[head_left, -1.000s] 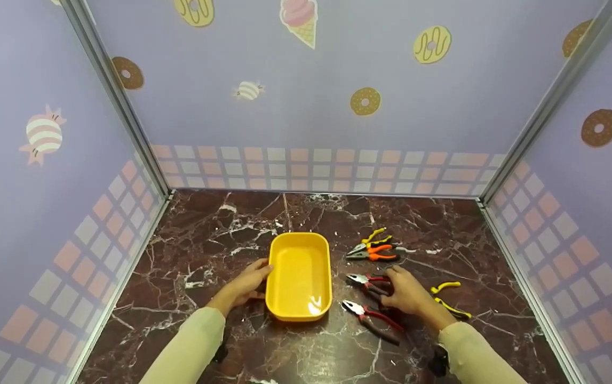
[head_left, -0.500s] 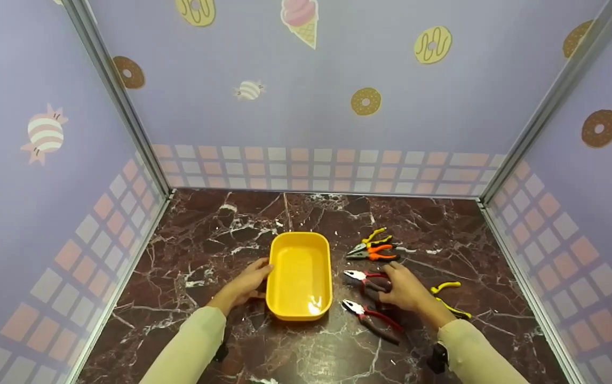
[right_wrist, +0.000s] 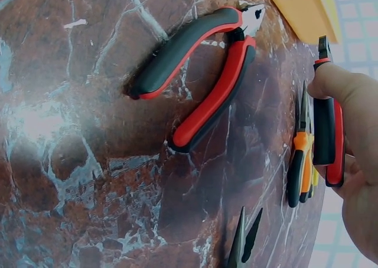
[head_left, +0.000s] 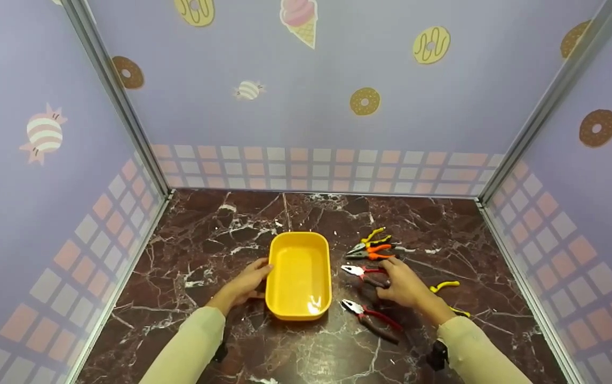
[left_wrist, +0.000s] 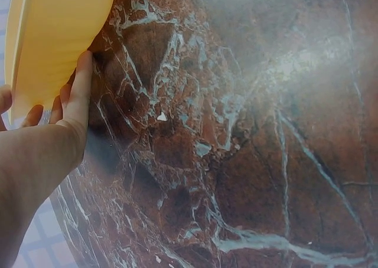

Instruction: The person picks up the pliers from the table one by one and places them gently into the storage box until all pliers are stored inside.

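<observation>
My left hand point(head_left: 245, 284) holds the left side of a yellow rectangular plastic box point(head_left: 299, 280); in the left wrist view its fingers point(left_wrist: 81, 91) lie along the outer wall. My right hand point(head_left: 406, 285) grips combination pliers point(head_left: 355, 271) with red and black handles, jaws pointing toward the box. In the right wrist view my thumb lies across these pliers point(right_wrist: 323, 126), raised above the table. A second red-and-black pair of pliers point(head_left: 372, 318) lies nearer the front, handles spread. The ends of the held handles are partly hidden by my palm.
Orange-handled long-nose pliers point(head_left: 378, 256) and yellow-handled pliers point(head_left: 374, 234) lie close together behind my right hand. Another yellow-handled pair point(head_left: 447, 286) lies partly hidden under my right forearm. Patterned panels point(head_left: 306, 122) enclose the marble-patterned table point(head_left: 220, 213) at the back and sides.
My right hand and the gripped pliers have shifted slightly away from me and left, and the pliers' head has turned a little. My left hand and the box have stayed put.
</observation>
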`<state>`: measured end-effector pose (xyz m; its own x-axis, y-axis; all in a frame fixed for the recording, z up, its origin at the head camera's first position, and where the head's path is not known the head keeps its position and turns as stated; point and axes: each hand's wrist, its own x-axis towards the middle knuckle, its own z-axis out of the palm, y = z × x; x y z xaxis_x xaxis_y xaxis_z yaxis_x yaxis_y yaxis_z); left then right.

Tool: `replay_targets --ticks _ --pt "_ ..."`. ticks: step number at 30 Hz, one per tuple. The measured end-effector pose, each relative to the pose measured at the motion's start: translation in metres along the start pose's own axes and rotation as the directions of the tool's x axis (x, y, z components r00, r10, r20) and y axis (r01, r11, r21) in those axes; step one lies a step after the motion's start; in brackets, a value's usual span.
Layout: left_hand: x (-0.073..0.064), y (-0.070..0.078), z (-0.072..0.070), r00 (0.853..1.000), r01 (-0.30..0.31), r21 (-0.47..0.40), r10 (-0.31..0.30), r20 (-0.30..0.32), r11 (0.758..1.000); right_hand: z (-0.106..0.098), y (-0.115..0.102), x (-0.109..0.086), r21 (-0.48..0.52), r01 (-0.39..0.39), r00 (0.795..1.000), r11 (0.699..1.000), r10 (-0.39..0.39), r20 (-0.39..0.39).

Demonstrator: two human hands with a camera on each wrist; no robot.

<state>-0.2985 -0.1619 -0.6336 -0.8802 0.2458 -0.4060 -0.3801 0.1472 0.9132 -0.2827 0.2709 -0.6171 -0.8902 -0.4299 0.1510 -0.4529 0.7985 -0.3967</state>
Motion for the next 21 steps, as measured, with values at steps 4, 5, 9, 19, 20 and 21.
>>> replay_targets --ticks 4,5,9,19,20,21 --pt "-0.0004 -0.0002 0.0001 1.0 0.006 -0.003 -0.006 0.001 1.0 -0.0024 -0.0021 0.0009 0.008 -0.009 1.0 1.0 0.009 -0.006" --pt "0.0 -0.0004 0.0 1.0 0.008 -0.002 -0.008 0.001 1.0 -0.0025 -0.0022 0.0013 0.007 -0.005 1.0 1.0 0.005 -0.011" --pt "0.0003 -0.0004 0.0 1.0 0.014 0.0 -0.014 0.002 1.0 -0.0045 -0.0036 0.002 -0.002 0.005 1.0 1.0 -0.005 -0.02" --pt "0.0013 -0.0014 0.0006 1.0 0.016 0.01 -0.016 -0.012 1.0 -0.0052 -0.0041 0.0014 0.0 0.019 1.0 1.0 -0.019 -0.02" --pt "0.0016 -0.0015 0.0002 1.0 0.017 0.01 -0.017 -0.014 1.0 -0.0052 -0.0043 0.0016 0.002 0.02 1.0 1.0 -0.02 -0.02" --pt "0.0018 -0.0015 -0.0001 1.0 0.015 0.012 -0.015 -0.017 1.0 -0.0053 -0.0048 0.0018 0.006 0.019 1.0 1.0 -0.019 -0.019"
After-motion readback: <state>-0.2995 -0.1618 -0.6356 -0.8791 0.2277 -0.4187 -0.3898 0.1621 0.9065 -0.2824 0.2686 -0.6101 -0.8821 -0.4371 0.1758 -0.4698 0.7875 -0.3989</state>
